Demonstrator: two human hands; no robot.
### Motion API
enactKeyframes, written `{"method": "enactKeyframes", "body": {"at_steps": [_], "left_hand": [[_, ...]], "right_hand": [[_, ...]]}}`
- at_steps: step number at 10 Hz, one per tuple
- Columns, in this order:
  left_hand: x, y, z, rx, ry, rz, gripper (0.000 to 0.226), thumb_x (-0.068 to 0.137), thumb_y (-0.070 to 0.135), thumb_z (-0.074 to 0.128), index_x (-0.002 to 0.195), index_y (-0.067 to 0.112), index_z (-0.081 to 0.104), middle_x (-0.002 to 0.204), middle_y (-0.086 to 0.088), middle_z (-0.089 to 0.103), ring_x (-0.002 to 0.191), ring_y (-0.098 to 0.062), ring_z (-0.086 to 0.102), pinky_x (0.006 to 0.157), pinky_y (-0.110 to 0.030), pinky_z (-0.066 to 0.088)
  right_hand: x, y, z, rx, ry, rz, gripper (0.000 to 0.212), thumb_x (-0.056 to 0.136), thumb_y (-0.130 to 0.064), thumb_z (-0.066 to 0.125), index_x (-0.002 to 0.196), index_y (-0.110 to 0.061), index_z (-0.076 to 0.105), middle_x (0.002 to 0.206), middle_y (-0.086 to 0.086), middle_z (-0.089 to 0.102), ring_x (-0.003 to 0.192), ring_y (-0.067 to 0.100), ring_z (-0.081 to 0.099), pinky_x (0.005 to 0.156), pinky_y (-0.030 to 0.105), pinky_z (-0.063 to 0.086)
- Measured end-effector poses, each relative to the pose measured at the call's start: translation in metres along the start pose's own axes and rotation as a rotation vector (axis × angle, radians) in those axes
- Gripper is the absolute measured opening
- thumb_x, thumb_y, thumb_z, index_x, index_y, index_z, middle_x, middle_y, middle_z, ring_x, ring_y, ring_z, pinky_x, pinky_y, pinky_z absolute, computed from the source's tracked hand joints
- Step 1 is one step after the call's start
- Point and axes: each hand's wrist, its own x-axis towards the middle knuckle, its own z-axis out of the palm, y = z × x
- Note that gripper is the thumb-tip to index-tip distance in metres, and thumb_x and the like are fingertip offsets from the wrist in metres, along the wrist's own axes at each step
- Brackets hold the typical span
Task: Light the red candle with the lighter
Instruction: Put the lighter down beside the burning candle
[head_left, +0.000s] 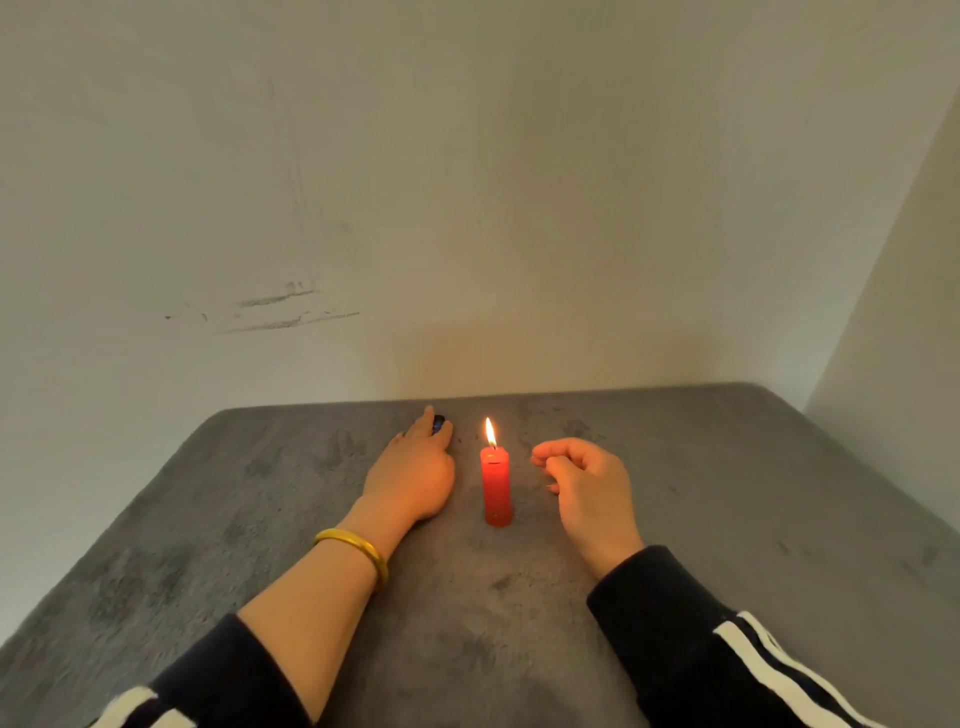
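Candle (496, 488) upright on table (727, 519), near centre, flame (490, 433) on top. Left hand (413, 475) flat on table just left of candle, fingers over lighter (438, 423), probably touching it. Right hand (587, 488) just right of candle, apart from it. Wall (467, 182) behind table, another on right.

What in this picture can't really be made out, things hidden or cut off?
- Lighter: head view; only a dark tip shows past the left hand, which covers the rest.
- Left hand's grip: its fingers curl out of sight, so whether it clamps the lighter is unclear.
- Red candle: wick lost in the flame's glare.
- Both sleeves: cut by the bottom edge.
- Right hand: palm turned away.
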Motion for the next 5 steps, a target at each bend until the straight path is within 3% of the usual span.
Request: {"method": "enactKeyframes", "body": {"at_steps": [2,3,5], "left_hand": [[-0.005,0.003,-0.001,-0.027,0.019,0.019,0.069,0.092,0.034,0.031,0.156,0.021,0.008,0.165,-0.008,-0.002,0.15,-0.023,0.007,0.12,-0.04,0.011],[-0.01,0.004,-0.003,-0.107,0.053,-0.014,0.069,0.091,0.031,0.036,0.155,0.019,0.013,0.165,-0.009,0.003,0.15,-0.027,0.01,0.119,-0.041,0.015],[-0.018,-0.002,-0.013,-0.644,0.265,-0.235,0.053,0.089,0.017,0.052,0.141,0.008,0.044,0.148,-0.017,0.045,0.134,-0.031,0.044,0.104,-0.034,0.034]], "right_hand": [[0.001,0.001,-0.001,-0.039,0.0,-0.016,0.024,0.086,-0.006,0.053,0.086,-0.02,0.073,0.081,-0.001,0.072,0.073,0.01,0.064,0.07,0.031,0.055],[-0.001,0.001,-0.001,-0.031,0.001,-0.021,0.024,0.087,-0.008,0.053,0.086,-0.02,0.074,0.083,-0.004,0.072,0.079,0.011,0.065,0.072,0.029,0.055],[-0.007,-0.006,-0.005,0.116,0.028,-0.037,0.025,0.089,-0.011,0.052,0.08,-0.022,0.073,0.085,-0.007,0.072,0.076,-0.001,0.064,0.066,0.028,0.052]]}}
